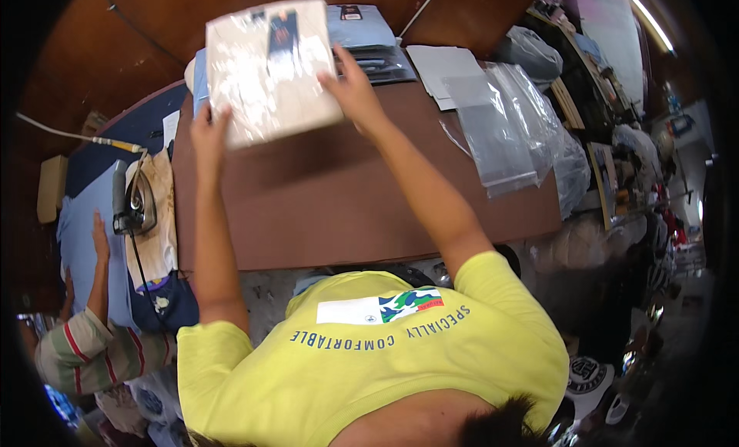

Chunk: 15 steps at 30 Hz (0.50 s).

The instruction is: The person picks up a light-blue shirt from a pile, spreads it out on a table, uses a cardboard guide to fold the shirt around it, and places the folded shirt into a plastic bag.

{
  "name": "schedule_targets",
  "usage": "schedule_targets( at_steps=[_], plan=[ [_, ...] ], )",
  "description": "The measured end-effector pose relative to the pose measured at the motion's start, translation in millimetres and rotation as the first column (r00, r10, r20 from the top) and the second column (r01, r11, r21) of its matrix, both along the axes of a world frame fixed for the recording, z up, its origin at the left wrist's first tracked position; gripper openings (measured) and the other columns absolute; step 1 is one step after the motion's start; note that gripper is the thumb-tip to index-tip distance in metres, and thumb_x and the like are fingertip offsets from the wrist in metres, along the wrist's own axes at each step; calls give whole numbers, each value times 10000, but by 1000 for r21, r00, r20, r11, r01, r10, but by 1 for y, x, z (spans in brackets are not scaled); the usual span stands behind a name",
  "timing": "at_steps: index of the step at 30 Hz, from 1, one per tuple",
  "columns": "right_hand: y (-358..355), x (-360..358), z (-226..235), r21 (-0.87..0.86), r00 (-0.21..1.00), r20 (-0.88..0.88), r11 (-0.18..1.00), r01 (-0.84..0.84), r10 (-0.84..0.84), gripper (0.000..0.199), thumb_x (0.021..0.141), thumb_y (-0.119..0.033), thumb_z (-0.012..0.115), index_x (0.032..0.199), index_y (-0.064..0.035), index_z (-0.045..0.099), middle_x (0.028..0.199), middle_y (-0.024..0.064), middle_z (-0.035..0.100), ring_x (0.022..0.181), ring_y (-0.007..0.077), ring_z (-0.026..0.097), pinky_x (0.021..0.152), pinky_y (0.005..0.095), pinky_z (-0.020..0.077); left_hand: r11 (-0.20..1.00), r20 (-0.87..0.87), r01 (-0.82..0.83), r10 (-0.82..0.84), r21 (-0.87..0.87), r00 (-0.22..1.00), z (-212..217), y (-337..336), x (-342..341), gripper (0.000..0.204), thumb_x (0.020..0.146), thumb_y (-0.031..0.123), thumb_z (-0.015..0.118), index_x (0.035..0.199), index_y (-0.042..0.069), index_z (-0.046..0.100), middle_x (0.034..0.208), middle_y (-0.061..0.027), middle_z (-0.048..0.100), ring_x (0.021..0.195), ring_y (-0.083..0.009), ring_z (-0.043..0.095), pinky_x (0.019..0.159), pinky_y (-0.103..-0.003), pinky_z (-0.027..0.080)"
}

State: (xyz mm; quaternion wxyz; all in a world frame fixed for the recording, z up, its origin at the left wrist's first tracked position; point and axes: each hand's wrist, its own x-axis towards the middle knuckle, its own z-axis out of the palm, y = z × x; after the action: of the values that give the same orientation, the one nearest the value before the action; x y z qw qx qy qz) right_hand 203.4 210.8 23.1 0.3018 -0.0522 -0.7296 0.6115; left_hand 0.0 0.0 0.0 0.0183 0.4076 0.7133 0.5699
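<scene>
The face of the package (246, 85), held up at eleven o'clock above the brown table (385, 208), is blurred and streaked with glare; its dark label (282, 43) is hard to make out. Its left edge is pinched by the left hand (209, 135), its right edge by the right hand (356, 97); some fingertips are hidden behind it. The blue pile (358, 33) at twelve o'clock is partly covered, and its layers cannot be counted. One held package is seen, and one iron (138, 204), at nine o'clock. Beyond the iron, one co-worker's hand (100, 235) is laid on blue cloth (88, 204); the co-worker's body is cut off by the dark rim. Several clear bags (500, 143) are overlapped at two o'clock, their number uncertain, beside white sheets (440, 66) at one o'clock.
</scene>
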Motion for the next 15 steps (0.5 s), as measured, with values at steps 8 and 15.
schedule_targets(
  at_steps=[8, 15],
  plan=[
    [-29, 6, -61, 499, 988, 29, 858, 119, -154, 465, 825, -254, 562, 1241, -82, 445, 1311, 189, 362, 1197, 327, 370, 979, 368, 313, 822, -513, -388, 139, -418, 847, -71, 67, -147, 627, 719, 500, 618, 1272, 281, 422, 1358, -137, 328, 1226, -372, 315, 969, -552, 279],
    [-46, 161, -181, 854, 675, 434, 512, -97, -596, 446, 881, -360, 423, 1302, -220, 383, 1398, 41, 282, 1290, 260, 245, 1032, 453, 202, 633, -436, -433, 164, -641, 885, -65, 125, -75, 608, 757, 467, 588, 1303, 331, 359, 1440, -61, 176, 1299, -394, 141, 910, -723, 133]
  ],
)
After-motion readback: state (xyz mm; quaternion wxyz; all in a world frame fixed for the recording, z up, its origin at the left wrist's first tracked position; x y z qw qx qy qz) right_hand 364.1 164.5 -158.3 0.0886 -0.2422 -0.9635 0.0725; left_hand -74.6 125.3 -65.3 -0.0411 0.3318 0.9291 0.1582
